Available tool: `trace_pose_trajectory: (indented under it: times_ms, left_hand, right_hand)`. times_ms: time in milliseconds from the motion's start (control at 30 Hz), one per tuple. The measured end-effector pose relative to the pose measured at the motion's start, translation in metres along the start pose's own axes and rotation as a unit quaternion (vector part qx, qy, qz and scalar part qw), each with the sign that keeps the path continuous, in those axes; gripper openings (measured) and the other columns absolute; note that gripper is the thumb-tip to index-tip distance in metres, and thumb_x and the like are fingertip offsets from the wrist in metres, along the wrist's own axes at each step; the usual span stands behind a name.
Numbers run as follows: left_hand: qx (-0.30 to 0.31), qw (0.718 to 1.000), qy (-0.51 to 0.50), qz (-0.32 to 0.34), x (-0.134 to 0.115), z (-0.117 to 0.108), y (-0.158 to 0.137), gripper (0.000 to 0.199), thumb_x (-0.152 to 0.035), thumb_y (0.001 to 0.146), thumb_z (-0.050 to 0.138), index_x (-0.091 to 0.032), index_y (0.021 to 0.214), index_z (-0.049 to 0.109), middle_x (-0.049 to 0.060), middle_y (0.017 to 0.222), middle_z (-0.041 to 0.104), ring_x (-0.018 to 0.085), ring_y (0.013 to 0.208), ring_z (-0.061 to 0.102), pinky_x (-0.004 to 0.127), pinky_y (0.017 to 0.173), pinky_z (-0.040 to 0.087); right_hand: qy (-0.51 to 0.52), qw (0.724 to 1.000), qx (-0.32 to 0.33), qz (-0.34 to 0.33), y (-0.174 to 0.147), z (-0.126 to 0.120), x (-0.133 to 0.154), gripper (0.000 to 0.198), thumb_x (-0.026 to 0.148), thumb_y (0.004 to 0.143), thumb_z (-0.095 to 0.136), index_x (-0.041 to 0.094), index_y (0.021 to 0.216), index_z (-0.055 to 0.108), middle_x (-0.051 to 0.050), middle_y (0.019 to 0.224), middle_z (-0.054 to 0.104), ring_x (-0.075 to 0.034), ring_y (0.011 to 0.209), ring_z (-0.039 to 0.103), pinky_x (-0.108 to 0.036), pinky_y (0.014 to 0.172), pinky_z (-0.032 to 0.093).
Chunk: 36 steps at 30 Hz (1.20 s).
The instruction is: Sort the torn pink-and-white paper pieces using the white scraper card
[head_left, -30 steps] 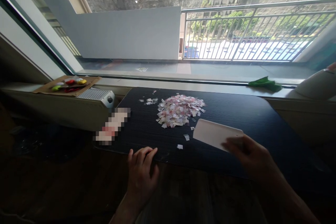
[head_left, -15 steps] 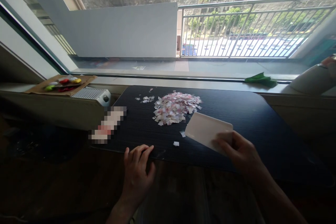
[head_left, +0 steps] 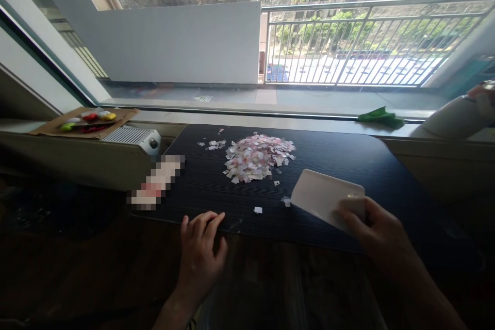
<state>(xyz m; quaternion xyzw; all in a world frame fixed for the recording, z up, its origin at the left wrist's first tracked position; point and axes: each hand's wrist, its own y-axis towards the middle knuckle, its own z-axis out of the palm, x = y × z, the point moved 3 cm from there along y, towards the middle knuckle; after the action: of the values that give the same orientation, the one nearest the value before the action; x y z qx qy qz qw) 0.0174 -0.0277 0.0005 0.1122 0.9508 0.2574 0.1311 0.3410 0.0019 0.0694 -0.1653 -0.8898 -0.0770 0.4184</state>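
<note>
Left hand [head_left: 201,255] on the near edge of the black table [head_left: 340,152]: fingers loosely spread, thumb apart, grasping nothing. Pose much as half a second ago. Right hand [head_left: 377,224] pinches the right end of a flat white scraper [head_left: 320,193], thumb on the near face; grip narrow, closed on its thickness.

Main change: scraper and right hand have shifted rightward since the previous frame. A loose scrap [head_left: 286,200] at the scraper's left corner also sits farther right than before. Another small scrap [head_left: 276,183] now shows between scraper and heap.

Scraper lies right of and nearer than the heap, apart from it. Long axis mainly left-right, slanting: the free short edge points left and slightly away from the person, the held end right and nearer. Whether its lower edge touches the tabletop, cannot tell.

A white scrap [head_left: 258,210] lies alone near the front edge. Beyond, the heap of pinkish-white paper scraps [head_left: 259,157], looking unchanged; a few strays [head_left: 217,144] at its far left. Green crumpled cloth [head_left: 381,117] on the windowsill [head_left: 301,123]. Outside, a metal railing [head_left: 386,2].
</note>
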Motion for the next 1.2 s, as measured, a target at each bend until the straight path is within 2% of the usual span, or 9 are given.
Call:
trace_pose_trajectory:
  times_ms: [200, 333, 467, 533, 633, 733, 867, 1067, 1200]
  left_hand:
    - [0.003, 1.0, -0.007, -0.008, 0.0, -0.001, 0.0, 0.04, -0.014, 0.081, 0.048, -0.022, 0.12, 0.053, 0.008, 0.108, 0.06, 0.024, 0.105, 0.056, 0.056, 0.108, 0.025]
    - [0.0, 1.0, -0.011, -0.009, -0.003, -0.002, 0.001, 0.039, -0.014, 0.082, 0.047, -0.021, 0.119, 0.053, 0.008, 0.108, 0.059, 0.024, 0.105, 0.056, 0.056, 0.108, 0.025]
    - [0.007, 1.0, -0.002, -0.003, -0.001, -0.001, 0.0, 0.039, -0.013, 0.082, 0.047, -0.021, 0.12, 0.052, 0.008, 0.108, 0.059, 0.024, 0.104, 0.056, 0.056, 0.107, 0.025]
    - [0.011, 1.0, 0.002, 0.0, 0.0, 0.0, 0.0, 0.04, -0.014, 0.081, 0.048, -0.021, 0.121, 0.052, 0.008, 0.108, 0.059, 0.024, 0.105, 0.056, 0.056, 0.106, 0.026]
    - [0.01, 1.0, 0.003, 0.0, 0.001, 0.001, -0.001, 0.04, -0.014, 0.081, 0.048, -0.022, 0.121, 0.052, 0.008, 0.108, 0.059, 0.024, 0.105, 0.055, 0.057, 0.106, 0.027]
    - [0.007, 1.0, 0.0, -0.005, 0.001, 0.001, -0.001, 0.041, -0.012, 0.081, 0.047, -0.02, 0.12, 0.053, 0.009, 0.108, 0.059, 0.025, 0.105, 0.056, 0.058, 0.105, 0.027]
    - [0.029, 1.0, -0.004, -0.01, 0.001, 0.003, -0.002, 0.044, -0.014, 0.08, 0.05, -0.022, 0.122, 0.053, 0.008, 0.11, 0.06, 0.025, 0.107, 0.055, 0.058, 0.107, 0.026]
    - [0.028, 0.999, -0.008, -0.021, 0.001, 0.002, -0.002, 0.042, -0.014, 0.079, 0.05, -0.021, 0.12, 0.054, 0.009, 0.11, 0.059, 0.026, 0.108, 0.055, 0.059, 0.107, 0.026]
    - [0.03, 0.999, -0.015, -0.02, -0.001, 0.0, 0.0, 0.042, -0.014, 0.08, 0.048, -0.022, 0.121, 0.053, 0.009, 0.109, 0.059, 0.025, 0.107, 0.055, 0.059, 0.108, 0.025]
  right_hand:
    - [0.027, 1.0, 0.001, -0.012, 0.002, 0.008, -0.003, 0.024, 0.043, 0.072, 0.059, 0.021, 0.077, 0.065, -0.001, 0.063, 0.064, -0.019, 0.058, 0.058, -0.027, 0.049, 0.042]
    - [0.041, 0.999, 0.023, -0.013, -0.002, 0.003, -0.005, 0.022, 0.041, 0.072, 0.059, 0.021, 0.077, 0.066, -0.001, 0.064, 0.065, -0.019, 0.058, 0.06, -0.027, 0.05, 0.044]
    - [-0.006, 1.0, -0.013, 0.003, -0.006, -0.008, -0.002, 0.02, 0.041, 0.069, 0.062, 0.023, 0.077, 0.066, 0.0, 0.062, 0.065, -0.019, 0.057, 0.058, -0.027, 0.05, 0.043]
    - [0.011, 1.0, -0.013, -0.002, -0.008, -0.002, 0.003, 0.021, 0.042, 0.07, 0.062, 0.023, 0.077, 0.066, 0.0, 0.063, 0.065, -0.018, 0.057, 0.057, -0.027, 0.05, 0.042]
    - [0.105, 0.993, 0.051, -0.03, -0.009, 0.023, 0.01, 0.023, 0.042, 0.072, 0.06, 0.021, 0.079, 0.065, -0.001, 0.066, 0.066, -0.018, 0.06, 0.058, -0.026, 0.051, 0.044]
    - [0.119, 0.989, 0.078, -0.036, -0.008, 0.041, 0.012, 0.023, 0.039, 0.073, 0.06, 0.019, 0.082, 0.067, -0.001, 0.068, 0.067, -0.018, 0.059, 0.059, -0.027, 0.052, 0.045]
    - [0.104, 0.994, 0.03, -0.023, -0.006, 0.038, 0.01, 0.023, 0.04, 0.072, 0.062, 0.02, 0.082, 0.068, -0.001, 0.067, 0.068, -0.018, 0.06, 0.061, -0.026, 0.052, 0.046]
    - [0.15, 0.984, 0.092, -0.017, -0.009, 0.047, 0.011, 0.025, 0.04, 0.073, 0.06, 0.019, 0.085, 0.067, -0.002, 0.072, 0.07, -0.018, 0.063, 0.062, -0.027, 0.055, 0.048]
    - [0.103, 0.993, 0.054, -0.013, -0.008, 0.037, 0.011, 0.021, 0.038, 0.07, 0.062, 0.019, 0.078, 0.069, -0.001, 0.067, 0.069, -0.017, 0.058, 0.06, -0.025, 0.051, 0.046]
